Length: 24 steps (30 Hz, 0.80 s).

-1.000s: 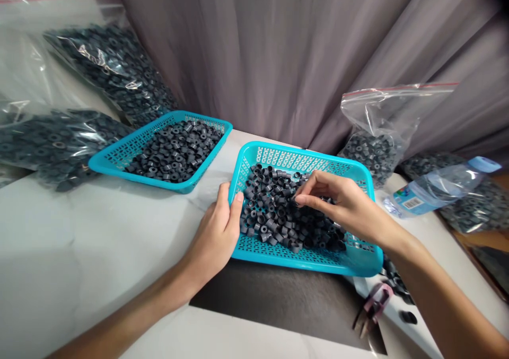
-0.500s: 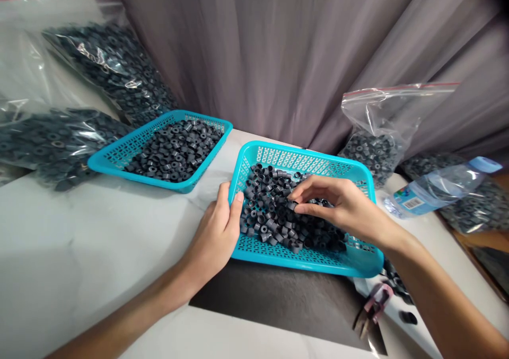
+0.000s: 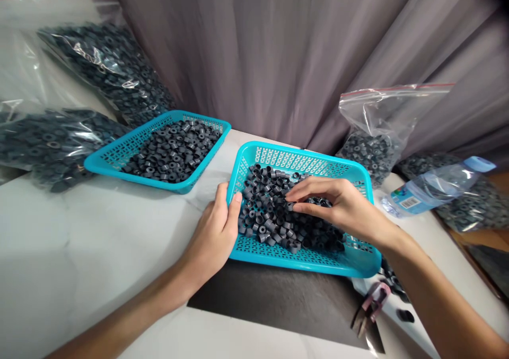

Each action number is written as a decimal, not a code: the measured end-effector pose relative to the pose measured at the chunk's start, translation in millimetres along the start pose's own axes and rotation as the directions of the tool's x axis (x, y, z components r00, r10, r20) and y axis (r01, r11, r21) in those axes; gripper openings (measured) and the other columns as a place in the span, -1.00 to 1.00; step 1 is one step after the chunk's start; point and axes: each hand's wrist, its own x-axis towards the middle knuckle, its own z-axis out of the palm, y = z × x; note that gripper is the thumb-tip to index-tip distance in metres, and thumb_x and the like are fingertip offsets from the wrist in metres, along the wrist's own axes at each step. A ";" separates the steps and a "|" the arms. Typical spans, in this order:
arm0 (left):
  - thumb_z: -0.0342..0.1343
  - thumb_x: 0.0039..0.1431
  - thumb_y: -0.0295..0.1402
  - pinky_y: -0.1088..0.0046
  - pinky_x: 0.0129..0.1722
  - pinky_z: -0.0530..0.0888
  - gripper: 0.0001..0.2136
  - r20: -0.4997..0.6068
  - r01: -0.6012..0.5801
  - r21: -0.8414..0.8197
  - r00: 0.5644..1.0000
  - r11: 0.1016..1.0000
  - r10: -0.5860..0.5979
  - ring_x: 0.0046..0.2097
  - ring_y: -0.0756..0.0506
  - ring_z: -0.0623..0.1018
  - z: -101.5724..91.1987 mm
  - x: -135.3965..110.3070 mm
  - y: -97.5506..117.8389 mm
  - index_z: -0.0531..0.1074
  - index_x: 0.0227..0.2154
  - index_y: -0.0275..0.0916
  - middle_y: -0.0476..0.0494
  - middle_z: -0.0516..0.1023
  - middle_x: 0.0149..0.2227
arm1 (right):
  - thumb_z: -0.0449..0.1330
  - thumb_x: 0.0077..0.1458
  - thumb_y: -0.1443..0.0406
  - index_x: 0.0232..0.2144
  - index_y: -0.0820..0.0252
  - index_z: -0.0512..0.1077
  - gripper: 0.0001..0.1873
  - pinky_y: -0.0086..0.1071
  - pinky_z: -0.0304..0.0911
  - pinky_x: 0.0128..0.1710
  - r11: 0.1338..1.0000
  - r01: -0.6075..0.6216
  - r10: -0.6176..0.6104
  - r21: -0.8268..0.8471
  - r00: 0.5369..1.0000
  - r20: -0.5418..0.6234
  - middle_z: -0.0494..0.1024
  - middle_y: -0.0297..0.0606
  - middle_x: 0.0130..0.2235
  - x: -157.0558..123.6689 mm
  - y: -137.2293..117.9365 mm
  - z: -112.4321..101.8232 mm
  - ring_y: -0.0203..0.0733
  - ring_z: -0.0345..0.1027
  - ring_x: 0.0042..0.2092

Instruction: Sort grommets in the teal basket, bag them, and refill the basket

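My left hand (image 3: pixel 218 226) grips the left rim of a blue perforated plastic basket (image 3: pixel 294 266), thumb over the edge and fingers outside. Many small dark grey plastic caps (image 3: pixel 274 224) lie heaped in this basket. Over the middle of the heap, my right hand (image 3: pixel 338 202) pinches one grey cap (image 3: pixel 289 206) between thumb and fingers. The basket sits partly over a dark mat (image 3: pixel 278 300) on the white table.
A second blue basket (image 3: pixel 137 172) of grey parts stands at the left. Bags of parts (image 3: pixel 107 67) lie behind it. At the right are another zip bag (image 3: pixel 368 149), a water bottle (image 3: pixel 437 186), pink-handled cutters (image 3: pixel 374 303) and a loose cap (image 3: pixel 405 315).
Almost nothing differs. The whole view has shifted very slightly left; my right hand still pinches a cap over the heap, and my left hand keeps its grip on the rim.
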 end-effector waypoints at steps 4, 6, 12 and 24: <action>-0.18 0.43 -0.11 0.23 -0.14 0.38 -0.71 -0.009 -0.006 0.002 1.000 1.000 0.006 -0.20 -0.16 0.48 0.1 0.0 0.2 0.28 0.00 -0.15 -0.07 0.47 -0.29 | 0.26 0.29 0.17 -0.14 0.06 0.60 -0.82 -0.22 0.44 -0.08 0.991 -0.043 0.049 -0.127 0.998 0.050 0.65 -0.25 -0.10 -2.9 -0.5 -4.0 -0.14 0.53 -0.11; -0.18 0.43 -0.12 0.23 -0.14 0.39 -0.70 -0.013 -0.010 0.008 1.000 1.000 0.010 -0.19 -0.17 0.49 0.1 0.1 0.6 0.28 0.02 -0.16 -0.08 0.49 -0.27 | 0.21 0.33 0.13 -0.15 0.07 0.59 -0.78 -0.23 0.42 -0.13 0.964 -0.049 0.078 -0.261 0.992 0.099 0.64 -0.25 -0.14 -5.0 -1.0 -5.6 -0.14 0.51 -0.15; -0.17 0.44 -0.13 0.28 -0.21 0.40 -0.72 -0.023 -0.030 0.020 0.999 0.999 0.030 -0.22 -0.15 0.50 -0.4 0.4 -0.1 0.30 -0.01 -0.16 -0.06 0.48 -0.31 | 0.08 0.41 0.15 -0.02 0.09 0.52 -0.72 -0.04 0.36 0.07 0.832 0.040 -0.077 -0.553 0.996 -0.044 0.52 -0.09 -0.03 -3.5 3.5 11.5 0.02 0.39 0.03; -0.16 0.44 -0.13 0.29 -0.23 0.36 -0.72 -0.014 -0.017 0.008 1.000 1.000 0.017 -0.22 -0.14 0.48 0.4 0.8 -0.5 0.29 0.00 -0.16 -0.05 0.46 -0.31 | 0.07 0.41 0.28 -0.08 0.13 0.46 -0.83 -0.02 0.30 0.11 0.831 0.169 -0.200 -0.531 0.980 -0.002 0.50 -0.11 0.01 0.9 8.6 18.4 -0.02 0.30 0.03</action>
